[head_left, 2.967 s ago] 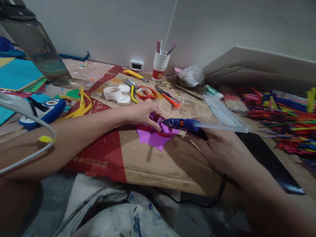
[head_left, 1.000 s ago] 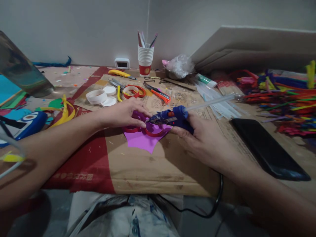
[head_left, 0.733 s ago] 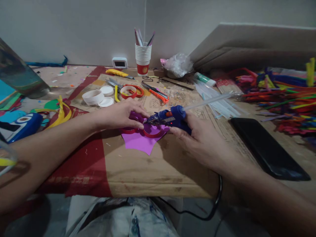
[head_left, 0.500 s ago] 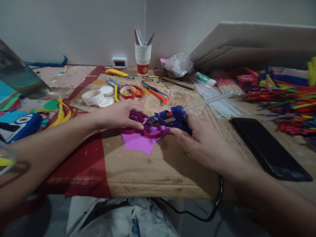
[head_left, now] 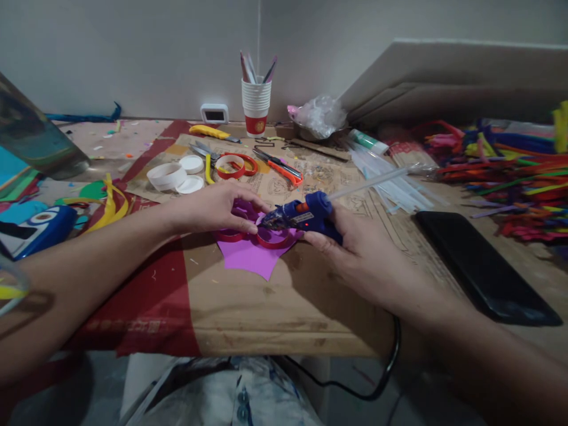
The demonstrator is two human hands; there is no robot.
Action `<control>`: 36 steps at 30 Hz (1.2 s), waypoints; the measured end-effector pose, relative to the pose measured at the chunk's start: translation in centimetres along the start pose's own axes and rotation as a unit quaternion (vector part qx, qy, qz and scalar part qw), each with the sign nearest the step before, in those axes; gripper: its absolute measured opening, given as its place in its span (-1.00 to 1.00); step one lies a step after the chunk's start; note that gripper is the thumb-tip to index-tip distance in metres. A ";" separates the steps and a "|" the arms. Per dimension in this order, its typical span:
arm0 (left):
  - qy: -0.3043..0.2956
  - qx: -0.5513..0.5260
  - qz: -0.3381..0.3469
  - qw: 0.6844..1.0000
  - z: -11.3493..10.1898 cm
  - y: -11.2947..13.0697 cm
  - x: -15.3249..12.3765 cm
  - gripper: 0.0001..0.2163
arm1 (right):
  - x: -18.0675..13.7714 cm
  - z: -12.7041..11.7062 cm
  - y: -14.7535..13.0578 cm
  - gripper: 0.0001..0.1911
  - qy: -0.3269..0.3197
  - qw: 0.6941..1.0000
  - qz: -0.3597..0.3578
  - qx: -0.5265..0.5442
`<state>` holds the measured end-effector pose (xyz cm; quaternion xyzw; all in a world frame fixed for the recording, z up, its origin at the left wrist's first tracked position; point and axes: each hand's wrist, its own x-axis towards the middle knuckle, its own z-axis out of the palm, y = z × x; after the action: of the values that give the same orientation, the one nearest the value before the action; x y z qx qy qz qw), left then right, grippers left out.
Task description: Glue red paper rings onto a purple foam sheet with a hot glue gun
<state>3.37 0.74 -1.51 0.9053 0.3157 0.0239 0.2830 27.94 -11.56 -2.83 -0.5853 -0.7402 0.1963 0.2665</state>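
My right hand point(head_left: 355, 251) grips a blue hot glue gun point(head_left: 306, 214), its red light lit and a clear glue stick out of the back. The nozzle points left, close to the thumb of my left hand point(head_left: 224, 207). Beneath lies a purple cut-out sheet point(head_left: 251, 257) with pointed edges. Two red rings stand on it: the right ring point(head_left: 273, 245) under the nozzle, the left ring point(head_left: 228, 236) partly covered by my left hand. My left thumb and fingers close around the left ring, near where the rings meet; the exact contact is hidden.
Behind are white round pieces point(head_left: 166, 176), scissors point(head_left: 208, 155), a red tape roll point(head_left: 231, 166), an orange cutter point(head_left: 284, 170) and a paper cup point(head_left: 256, 106) with pens. A black phone point(head_left: 483, 266) and pipe cleaners point(head_left: 510, 171) lie right. The gun's cable point(head_left: 377, 387) hangs over the front edge.
The glue gun and my right hand have shifted very slightly left and down. My left hand, the rings and the purple sheet look nearly the same.
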 end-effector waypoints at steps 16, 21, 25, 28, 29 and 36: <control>-0.007 -0.007 -0.027 1.000 -0.2 0.4 -0.1 -0.62 | -0.1 -0.1 -0.5 -0.72 -0.006 1.000 0.007 -0.002; -0.006 -0.016 -0.026 1.000 -0.1 0.2 -0.1 -0.60 | -0.1 -0.6 -0.4 -0.76 -0.034 0.999 0.000 0.017; -0.001 -0.025 -0.030 0.999 0.1 0.1 -0.1 -0.60 | -0.1 -1.3 -0.1 -0.75 -0.059 0.998 0.002 0.011; 0.002 -0.026 -0.026 0.999 0.1 0.1 -0.1 -0.60 | 0.1 -1.5 0.1 -0.75 -0.063 0.998 0.001 0.019; 0.002 -0.025 -0.025 0.999 0.1 0.1 -0.1 -0.60 | 0.2 -1.4 0.1 -0.74 -0.063 0.998 0.002 0.023; -0.006 -0.029 -0.020 0.999 0.1 0.0 0.1 -0.61 | 0.7 0.0 0.7 -0.74 -0.031 0.998 0.014 0.058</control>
<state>3.49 0.69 -1.63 0.8904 0.3312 0.0223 0.3114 28.39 -10.72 -3.10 -0.5729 -0.7271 0.2605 0.2742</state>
